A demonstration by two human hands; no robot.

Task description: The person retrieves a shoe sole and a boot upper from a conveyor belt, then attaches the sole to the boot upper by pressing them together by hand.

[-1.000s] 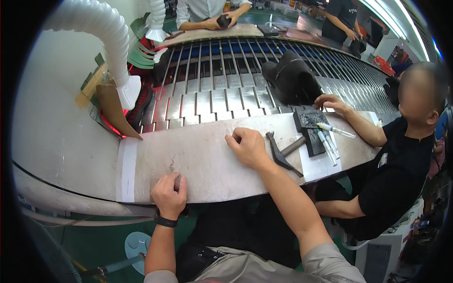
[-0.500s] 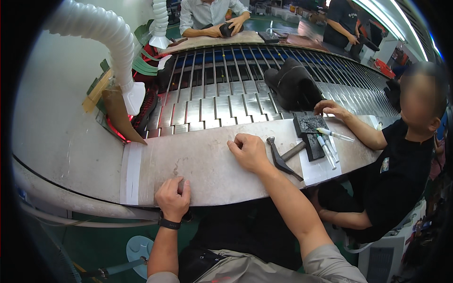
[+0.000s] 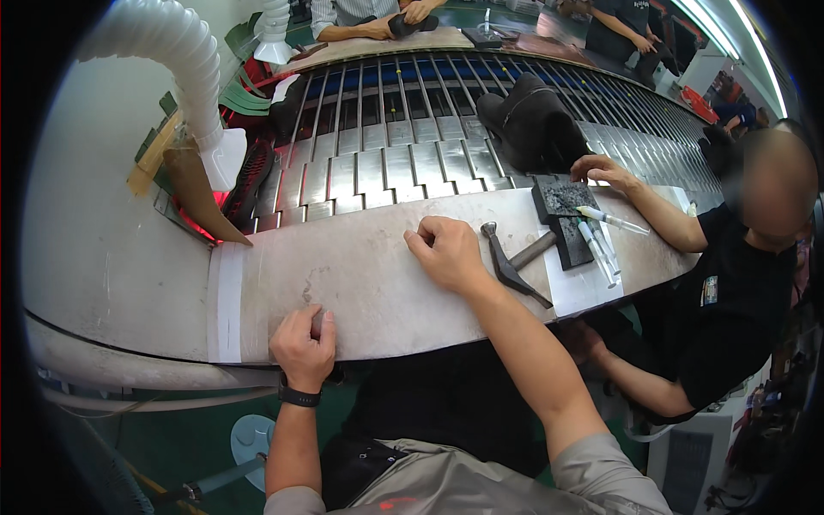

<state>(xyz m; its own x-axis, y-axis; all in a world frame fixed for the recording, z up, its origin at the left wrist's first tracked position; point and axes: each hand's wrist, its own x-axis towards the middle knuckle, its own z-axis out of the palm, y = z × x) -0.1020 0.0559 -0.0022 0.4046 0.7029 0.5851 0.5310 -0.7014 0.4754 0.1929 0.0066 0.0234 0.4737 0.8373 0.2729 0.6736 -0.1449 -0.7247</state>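
Observation:
My left hand (image 3: 303,348) rests at the near edge of the pale bench top (image 3: 369,292), its fingers curled in and the thumb along them. A dark band circles that wrist. Farther in, my right hand (image 3: 445,253) lies on the bench in a loose fist. Neither hand shows anything held. Just right of the right hand is a hammer (image 3: 510,273) with a dark metal head and a short handle. Beyond it, two black blocks (image 3: 558,196) sit near white pen-like tubes with clear caps (image 3: 611,220).
A slatted metal conveyor (image 3: 360,176) runs behind the bench, carrying a dark boot (image 3: 530,120). At left hang a white ribbed duct (image 3: 172,43) and a brown flap (image 3: 196,184) beside a red-lit opening with a dark shoe (image 3: 249,176). A co-worker (image 3: 738,300) sits at right, forearm on the bench.
The whole view has shifted, so the bench and conveyor sit slightly higher in the picture. Both my hands keep their curled pose on the bench.

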